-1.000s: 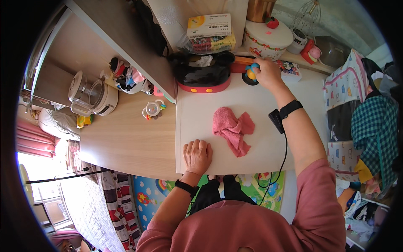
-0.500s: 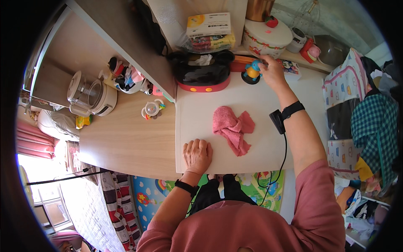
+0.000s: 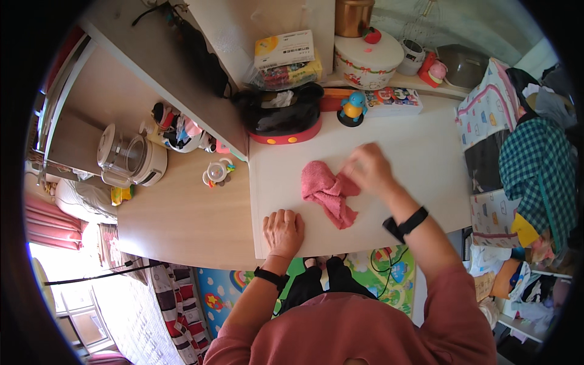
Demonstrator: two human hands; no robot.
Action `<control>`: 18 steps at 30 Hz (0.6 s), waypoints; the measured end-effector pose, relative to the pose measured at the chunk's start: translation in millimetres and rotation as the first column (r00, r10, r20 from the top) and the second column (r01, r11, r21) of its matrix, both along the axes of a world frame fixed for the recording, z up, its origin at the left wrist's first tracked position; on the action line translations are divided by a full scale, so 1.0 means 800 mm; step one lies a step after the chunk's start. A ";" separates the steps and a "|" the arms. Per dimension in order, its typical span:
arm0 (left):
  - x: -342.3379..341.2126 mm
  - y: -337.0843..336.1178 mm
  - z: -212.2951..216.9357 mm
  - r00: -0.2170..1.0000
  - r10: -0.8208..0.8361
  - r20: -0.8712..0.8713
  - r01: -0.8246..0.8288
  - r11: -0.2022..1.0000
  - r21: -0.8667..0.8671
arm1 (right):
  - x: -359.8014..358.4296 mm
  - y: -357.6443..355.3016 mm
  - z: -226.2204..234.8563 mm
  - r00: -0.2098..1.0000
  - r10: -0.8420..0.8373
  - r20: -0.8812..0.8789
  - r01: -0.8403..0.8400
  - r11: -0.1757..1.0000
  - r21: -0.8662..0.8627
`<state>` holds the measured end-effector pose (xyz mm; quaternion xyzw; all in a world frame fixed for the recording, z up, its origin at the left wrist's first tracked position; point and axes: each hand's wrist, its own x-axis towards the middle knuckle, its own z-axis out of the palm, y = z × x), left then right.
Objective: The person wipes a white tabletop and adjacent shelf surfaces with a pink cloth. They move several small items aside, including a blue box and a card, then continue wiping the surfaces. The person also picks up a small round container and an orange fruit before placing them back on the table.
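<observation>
We count 1 figurine (image 3: 353, 109) near the back edge of the counter (image 3: 420, 164) and 1 cloth (image 3: 328, 191) left of our right hand (image 3: 372, 172), its blurred fingers' grip unclear. Our left hand (image 3: 284, 234) rests, fingers narrowly spread.

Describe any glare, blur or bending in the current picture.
In the head view, the right hand is smeared, likely by motion, while the left hand looks clearer; in the same head view, glare around the window washes out to white at lower left, the wooden tabletop's front edge bows, and black corners surround the round image.
</observation>
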<state>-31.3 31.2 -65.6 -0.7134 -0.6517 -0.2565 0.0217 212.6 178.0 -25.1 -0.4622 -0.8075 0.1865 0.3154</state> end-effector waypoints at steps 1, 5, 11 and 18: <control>0.001 -0.001 0.002 1.000 0.001 -0.007 -0.001 1.000 -0.001 | -0.016 -0.025 -0.005 0.997 0.082 0.004 -0.083 0.995 0.051; 0.011 -0.001 0.006 1.000 -0.001 -0.024 0.001 1.000 0.010 | -0.068 -0.096 -0.029 0.945 0.148 0.292 -0.178 0.981 0.078; 0.016 -0.001 0.010 1.000 -0.008 -0.026 0.008 1.000 0.025 | -0.004 -0.077 -0.050 0.956 -0.138 0.259 0.037 0.932 0.360; 0.002 -0.007 0.007 1.000 0.012 -0.008 -0.012 0.999 0.030 | 0.189 -0.037 -0.061 0.473 -0.799 0.371 0.797 0.568 0.207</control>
